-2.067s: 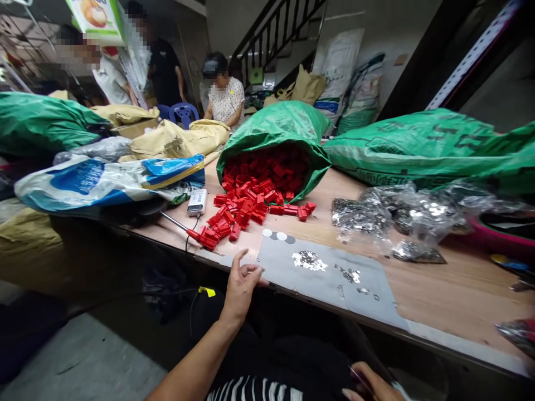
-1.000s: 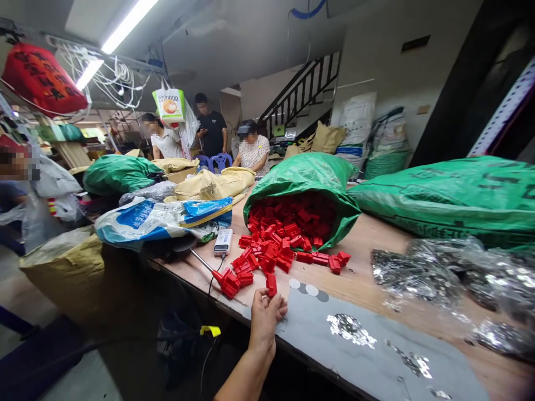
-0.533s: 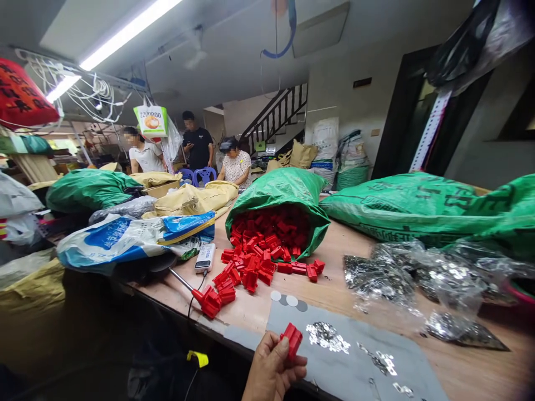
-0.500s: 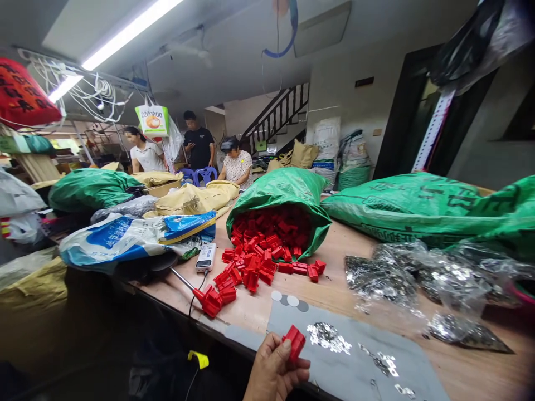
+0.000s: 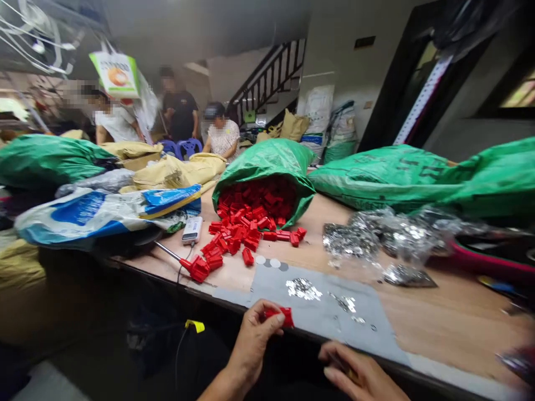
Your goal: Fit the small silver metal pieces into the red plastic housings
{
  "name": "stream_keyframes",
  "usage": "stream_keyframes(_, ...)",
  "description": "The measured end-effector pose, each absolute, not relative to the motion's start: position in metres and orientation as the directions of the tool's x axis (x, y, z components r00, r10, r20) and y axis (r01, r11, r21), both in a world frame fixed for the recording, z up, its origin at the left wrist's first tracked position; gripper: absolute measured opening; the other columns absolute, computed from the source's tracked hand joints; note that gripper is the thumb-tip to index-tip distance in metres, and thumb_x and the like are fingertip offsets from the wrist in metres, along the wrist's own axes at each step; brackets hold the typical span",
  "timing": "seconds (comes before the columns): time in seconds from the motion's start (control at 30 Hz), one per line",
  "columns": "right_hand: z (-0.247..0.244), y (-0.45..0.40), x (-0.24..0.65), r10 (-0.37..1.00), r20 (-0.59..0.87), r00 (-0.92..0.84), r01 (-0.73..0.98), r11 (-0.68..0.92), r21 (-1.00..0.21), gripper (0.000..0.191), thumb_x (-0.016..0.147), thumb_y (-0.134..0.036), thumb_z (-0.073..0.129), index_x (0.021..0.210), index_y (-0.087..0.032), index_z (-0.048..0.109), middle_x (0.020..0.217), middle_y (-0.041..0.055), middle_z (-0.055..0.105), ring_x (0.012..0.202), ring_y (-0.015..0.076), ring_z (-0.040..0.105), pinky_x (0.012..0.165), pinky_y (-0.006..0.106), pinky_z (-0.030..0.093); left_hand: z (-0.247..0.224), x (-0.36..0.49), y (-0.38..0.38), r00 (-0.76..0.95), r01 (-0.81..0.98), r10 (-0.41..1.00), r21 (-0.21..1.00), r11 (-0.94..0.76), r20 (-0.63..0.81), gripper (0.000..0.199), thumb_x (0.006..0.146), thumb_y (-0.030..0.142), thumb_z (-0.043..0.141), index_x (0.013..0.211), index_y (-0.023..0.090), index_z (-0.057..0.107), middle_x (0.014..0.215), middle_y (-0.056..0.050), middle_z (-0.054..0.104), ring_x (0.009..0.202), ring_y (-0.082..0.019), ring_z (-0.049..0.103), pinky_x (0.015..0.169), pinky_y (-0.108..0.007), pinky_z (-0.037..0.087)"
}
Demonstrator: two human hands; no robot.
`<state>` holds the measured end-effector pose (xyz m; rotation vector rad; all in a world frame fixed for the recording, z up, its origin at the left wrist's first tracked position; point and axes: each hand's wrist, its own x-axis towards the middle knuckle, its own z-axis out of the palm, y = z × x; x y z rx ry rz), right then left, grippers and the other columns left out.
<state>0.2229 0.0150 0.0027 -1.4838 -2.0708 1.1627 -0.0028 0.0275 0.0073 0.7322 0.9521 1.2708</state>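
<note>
My left hand (image 5: 261, 328) grips a red plastic part (image 5: 286, 317) between thumb and fingers, just off the table's front edge. To its right, my right hand (image 5: 349, 365) is curled and smeared by motion; something slim and brownish shows in it, too blurred to name. Beyond both hands lies a grey mat (image 5: 267, 284) bearing a heap of small shiny metal pieces (image 5: 304, 289) and a smaller scatter (image 5: 346, 302). Many more red plastic parts (image 5: 251, 223) spill from the mouth of a green sack (image 5: 271, 153).
A metal rod with a red end (image 5: 198, 268) lies at the table's front edge, near a white device (image 5: 192, 230) with a cable. Clear bags of metal pieces (image 5: 351, 239) lie right. Green sacks (image 5: 376, 172) and a blue-white bag (image 5: 83, 217) flank the pile. Several people are behind.
My right hand has come into view at lower right. My left hand has moved slightly left and up with the red part, now turned more level. The camera view has tilted down and shifted right.
</note>
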Motion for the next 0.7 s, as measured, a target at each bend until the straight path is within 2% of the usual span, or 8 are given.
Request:
stream_keyframes(0.17, 0.035, 0.031, 0.222, 0.923, -0.149, -0.355, 0.687, 0.150, -0.711, 0.023, 0.091, -0.041, 0.046, 0.093, -0.024, 0.060, 0.082, 0.0001, 0.066, 0.076, 0.0175, 0.061, 0.070, 0.025, 0.045, 0.003, -0.007, 0.023, 0.024, -0.383, 0.987, 0.911, 0.153, -0.156, 0.021, 0.072, 0.027, 0.074, 0.079, 0.016, 0.058, 0.076, 0.000, 0.063, 0.071, -0.010, 0.056, 0.068, -0.022, 0.043)
stream_keyframes(0.37, 0.028, 0.064, 0.222, 0.963, -0.010, -0.268, 0.799, 0.216, -0.562, 0.017, 0.089, -0.032, 0.047, 0.093, -0.023, 0.061, 0.091, 0.0032, 0.068, 0.083, 0.0196, 0.062, 0.074, 0.029, 0.044, 0.003, -0.005, 0.019, -0.035, -0.346, 0.990, 0.931, 0.118, -0.139, 0.047, 0.064, 0.022, 0.081, 0.097, 0.021, 0.048, 0.083, 0.002, 0.063, 0.079, -0.012, 0.061, 0.077, -0.025, 0.047)
stream_keyframes(0.57, 0.026, 0.095, 0.216, 0.969, 0.033, -0.245, 0.902, 0.240, -0.358, 0.016, 0.086, -0.021, 0.050, 0.094, -0.020, 0.063, 0.097, 0.0065, 0.066, 0.089, 0.0206, 0.061, 0.078, 0.030, 0.043, 0.002, -0.007, 0.016, -0.034, -0.295, 0.999, 0.955, 0.030, -0.042, 0.042, 0.066, 0.021, 0.079, 0.096, 0.020, 0.050, 0.086, 0.000, 0.065, 0.081, -0.014, 0.063, 0.078, -0.027, 0.048)
stream_keyframes(0.7, 0.028, 0.101, 0.207, 0.954, 0.012, -0.300, 0.888, 0.284, -0.361, 0.015, 0.085, -0.019, 0.052, 0.092, -0.019, 0.065, 0.093, 0.0056, 0.066, 0.088, 0.0193, 0.061, 0.077, 0.027, 0.043, 0.001, -0.008, 0.017, -0.010, -0.396, 0.993, 0.912, 0.105, -0.119, 0.043, 0.065, 0.017, 0.079, 0.100, 0.020, 0.053, 0.091, -0.002, 0.067, 0.084, -0.014, 0.063, 0.080, -0.027, 0.048)
